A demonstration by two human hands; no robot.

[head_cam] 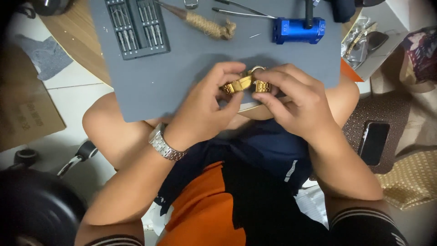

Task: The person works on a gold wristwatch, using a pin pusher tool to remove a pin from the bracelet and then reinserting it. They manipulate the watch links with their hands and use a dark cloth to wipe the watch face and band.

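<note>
Both hands, left [207, 107] and right [296, 98], pinch the gold watch band [246, 84] shut-fingered above the grey mat [150, 86]; mid-adjustment, steady fingertip work seems next.

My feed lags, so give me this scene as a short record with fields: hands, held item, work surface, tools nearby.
left hand: left hand pinches one end of the gold watch band
right hand: right hand grips the other end
surface: grey mat
tools: screwdriver bit set, blue block tool, twine-wrapped tool, tweezers
wrist: silver watch on left wrist
side: dark phone
</note>
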